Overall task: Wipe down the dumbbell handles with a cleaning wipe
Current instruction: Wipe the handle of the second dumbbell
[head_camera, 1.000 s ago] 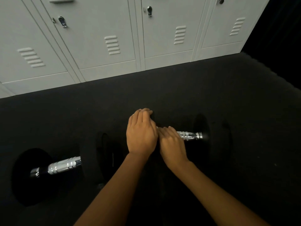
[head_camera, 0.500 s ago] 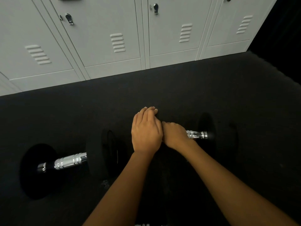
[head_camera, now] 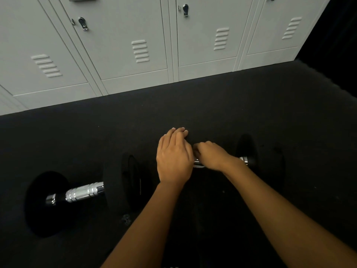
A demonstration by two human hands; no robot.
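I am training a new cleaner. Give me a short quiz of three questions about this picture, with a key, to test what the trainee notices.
1. True or false: the right hand grips the handle of the left dumbbell.
2. What stands behind the weights? A) a mirror B) grey lockers C) a bench
3. How many dumbbells lie on the floor?

Key: 1. False: it grips the handle of the right dumbbell. 2. B. 3. Two.
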